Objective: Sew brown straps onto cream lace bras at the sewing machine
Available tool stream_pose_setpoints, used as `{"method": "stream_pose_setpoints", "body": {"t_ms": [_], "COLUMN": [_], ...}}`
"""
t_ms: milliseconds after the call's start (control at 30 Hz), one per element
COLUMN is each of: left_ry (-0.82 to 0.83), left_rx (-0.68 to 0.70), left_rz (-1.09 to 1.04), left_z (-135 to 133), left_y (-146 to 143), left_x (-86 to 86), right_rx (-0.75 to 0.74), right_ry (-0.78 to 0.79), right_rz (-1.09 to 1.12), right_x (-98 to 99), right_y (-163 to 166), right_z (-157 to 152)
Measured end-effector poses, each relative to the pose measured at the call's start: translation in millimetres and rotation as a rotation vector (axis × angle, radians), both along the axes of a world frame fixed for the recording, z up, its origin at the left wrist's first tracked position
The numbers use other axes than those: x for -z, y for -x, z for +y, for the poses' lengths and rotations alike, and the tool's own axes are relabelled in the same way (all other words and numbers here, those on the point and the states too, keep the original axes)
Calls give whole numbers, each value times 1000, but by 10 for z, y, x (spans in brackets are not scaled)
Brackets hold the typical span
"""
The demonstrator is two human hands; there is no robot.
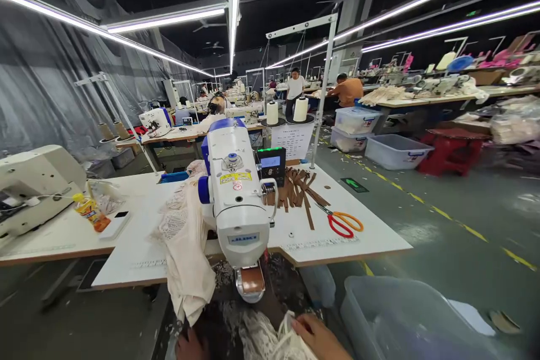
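Observation:
At the bottom edge my right hand (317, 335) pinches the edge of a cream lace garment (274, 338) between thumb and fingers. My left hand (192, 345) is low in the frame, dark and partly cut off, just below the hanging end of another cream lace garment (189, 259). Whether its fingers hold anything cannot be made out. Ahead of both hands stands a white and blue JUKI sewing machine (238, 197). Brown material (252, 279) covers part of its narrow arm end, above the lace in my right hand.
On the white table (371, 239) to the right lie scissors (343, 224) with red and orange handles and brown strips (295, 188). At left are a yellow pouch (90, 212) and a phone (115, 225). A clear plastic bin (396, 298) stands at lower right. People work farther back.

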State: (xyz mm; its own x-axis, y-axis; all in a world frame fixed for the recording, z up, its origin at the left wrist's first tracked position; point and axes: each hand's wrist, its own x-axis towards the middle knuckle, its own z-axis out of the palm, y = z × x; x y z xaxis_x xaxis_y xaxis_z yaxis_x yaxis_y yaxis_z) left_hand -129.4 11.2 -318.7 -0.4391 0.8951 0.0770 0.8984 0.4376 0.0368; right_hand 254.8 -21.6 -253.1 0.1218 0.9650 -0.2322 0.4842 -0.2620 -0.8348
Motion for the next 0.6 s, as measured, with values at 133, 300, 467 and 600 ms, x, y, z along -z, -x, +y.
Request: {"method": "stream_pose_setpoints", "body": {"t_ms": [133,300,467,600], "left_ry": [4,-42,-27,75], "left_rx": [134,188,406,639], "left_rz": [-87,-286,-641,-915], "left_z": [-91,-96,-171,-288], "left_y": [30,-94,-561,-1154], "left_x": [-150,-489,-1013,-1328], "right_rx": [168,266,316,388], "right_ry": [46,77,64,104], "right_rz": [194,479,768,961], "right_x": [-74,-116,-321,-559], "right_y": [88,162,314,381], "right_z": [133,341,233,111]}}
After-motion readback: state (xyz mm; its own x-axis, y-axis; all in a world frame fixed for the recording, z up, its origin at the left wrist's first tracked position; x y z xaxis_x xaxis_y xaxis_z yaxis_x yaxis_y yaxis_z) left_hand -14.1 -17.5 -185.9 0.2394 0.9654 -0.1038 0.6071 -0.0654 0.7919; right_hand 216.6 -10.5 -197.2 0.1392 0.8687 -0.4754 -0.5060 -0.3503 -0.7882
